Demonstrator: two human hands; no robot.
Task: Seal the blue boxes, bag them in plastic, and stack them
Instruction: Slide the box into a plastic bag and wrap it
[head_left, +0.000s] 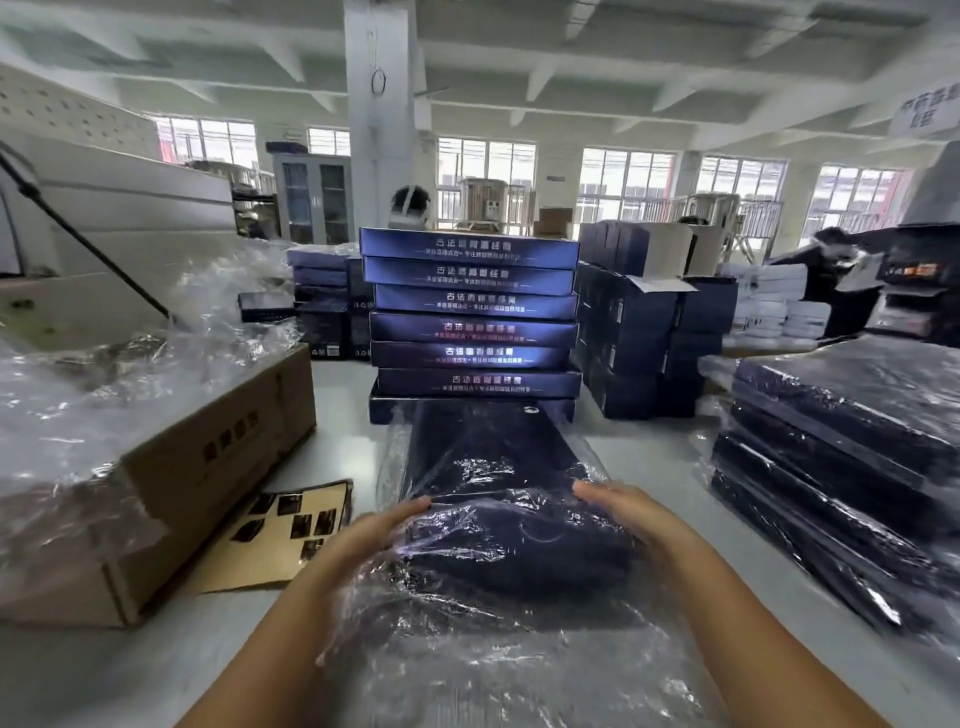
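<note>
Blue box (493, 462), in plastic bag (519, 660): lay at 6 o'clock, just before the unbagged stack (472, 312) at 12 o'clock. Left hand (382, 530), right hand (621, 504): fingers straight, pressed flat against its sides.

I note a large workroom under a white beamed ceiling (649, 57), with one white square pillar (382, 130) rising straight ahead of me. A row of tall multi-pane windows (626, 176) runs along the far wall and admits even daylight. A grey glass-door cabinet (314, 197) stands left of the pillar, a metal railing (670, 208) runs to its right, and a white hanging sign (922, 111), its text blurred, is at upper right.
</note>
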